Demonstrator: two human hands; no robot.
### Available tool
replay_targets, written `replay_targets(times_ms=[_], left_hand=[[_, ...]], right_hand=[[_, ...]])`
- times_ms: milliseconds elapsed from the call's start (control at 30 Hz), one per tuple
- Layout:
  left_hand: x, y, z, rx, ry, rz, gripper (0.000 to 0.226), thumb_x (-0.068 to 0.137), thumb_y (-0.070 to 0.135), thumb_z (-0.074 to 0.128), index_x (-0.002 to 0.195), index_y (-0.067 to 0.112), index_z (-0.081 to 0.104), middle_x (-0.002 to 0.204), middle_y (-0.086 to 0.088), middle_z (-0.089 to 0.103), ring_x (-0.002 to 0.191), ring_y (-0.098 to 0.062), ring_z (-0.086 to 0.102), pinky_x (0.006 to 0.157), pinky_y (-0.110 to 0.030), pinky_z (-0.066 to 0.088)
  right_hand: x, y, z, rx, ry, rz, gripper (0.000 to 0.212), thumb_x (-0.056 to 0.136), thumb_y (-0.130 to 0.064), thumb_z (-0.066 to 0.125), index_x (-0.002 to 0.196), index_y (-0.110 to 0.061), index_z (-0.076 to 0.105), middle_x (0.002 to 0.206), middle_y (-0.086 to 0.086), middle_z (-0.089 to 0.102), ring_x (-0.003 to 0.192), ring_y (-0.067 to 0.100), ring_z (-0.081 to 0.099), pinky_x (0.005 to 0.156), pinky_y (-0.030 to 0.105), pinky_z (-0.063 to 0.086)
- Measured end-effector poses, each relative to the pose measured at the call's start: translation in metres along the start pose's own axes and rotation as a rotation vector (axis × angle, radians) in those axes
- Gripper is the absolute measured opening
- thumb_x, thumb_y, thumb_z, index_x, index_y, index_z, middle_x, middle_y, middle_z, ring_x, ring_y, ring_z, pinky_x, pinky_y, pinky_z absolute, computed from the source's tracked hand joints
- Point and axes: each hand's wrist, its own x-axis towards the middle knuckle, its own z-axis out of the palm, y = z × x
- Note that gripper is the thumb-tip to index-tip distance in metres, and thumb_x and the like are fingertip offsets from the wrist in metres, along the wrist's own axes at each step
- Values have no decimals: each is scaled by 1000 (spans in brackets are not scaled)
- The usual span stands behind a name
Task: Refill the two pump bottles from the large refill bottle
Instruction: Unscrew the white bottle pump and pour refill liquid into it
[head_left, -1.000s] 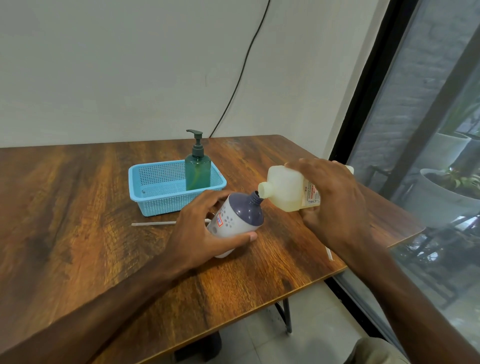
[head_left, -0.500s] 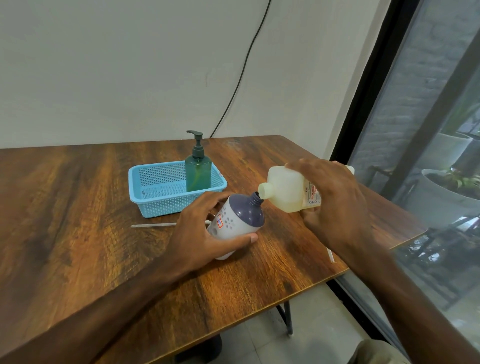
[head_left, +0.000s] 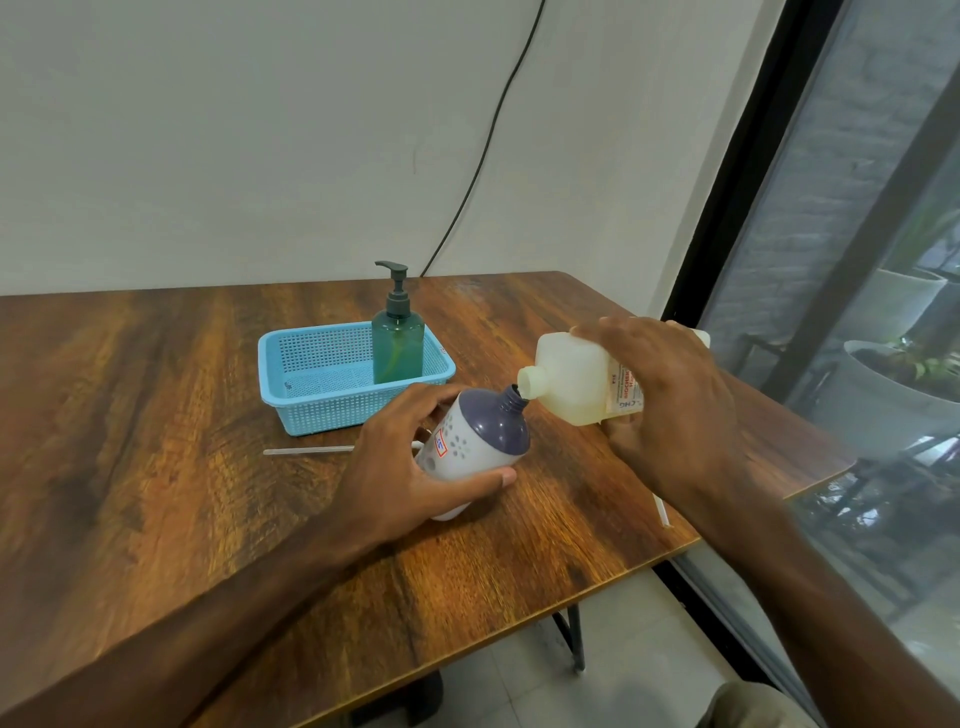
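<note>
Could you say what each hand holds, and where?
Left hand: white-and-purple plastic bottle, by its body. Right hand: pale refill bottle, by its labelled body.

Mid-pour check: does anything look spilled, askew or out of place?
No spill shows on the table. One oddity: a thin white tube lies by the table's right edge, beside the right forearm, where it might get knocked off. The green pump bottle stands upright in the basket.

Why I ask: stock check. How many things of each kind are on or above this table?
Bottles: 3, green pump bottle, purple-topped bottle, refill bottle
Baskets: 1, blue basket
Thin tubes: 2, left tube, right tube
Total: 6
</note>
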Motion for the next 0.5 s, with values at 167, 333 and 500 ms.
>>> replay_targets(times_ms=[167, 333, 500], left_hand=[[0, 0, 0, 2, -3, 1, 71, 63, 76, 83, 124, 58, 52, 122, 42, 56, 119, 9, 56, 85, -12, 53], [-1, -4, 1, 2, -12, -27, 84, 62, 80, 82, 133, 44, 56, 127, 29, 60, 120, 4, 58, 86, -24, 58], [-1, -2, 0, -2, -10, -18, 79, 62, 79, 82, 130, 51, 53, 126, 35, 58, 120, 6, 57, 85, -19, 55]], right_hand=[[1, 1, 0, -2, -4, -9, 84, 63, -15, 92, 137, -29, 55, 138, 3, 60, 131, 29, 51, 108, 54, 38], [1, 0, -1, -3, 1, 1, 87, 61, -13, 92, 138, -29, 54, 139, 4, 60, 132, 29, 51, 108, 57, 40], [1, 0, -1, -7, -8, 5, 87, 62, -14, 92, 138, -30, 53, 140, 2, 59, 133, 28, 49, 108, 54, 38]])
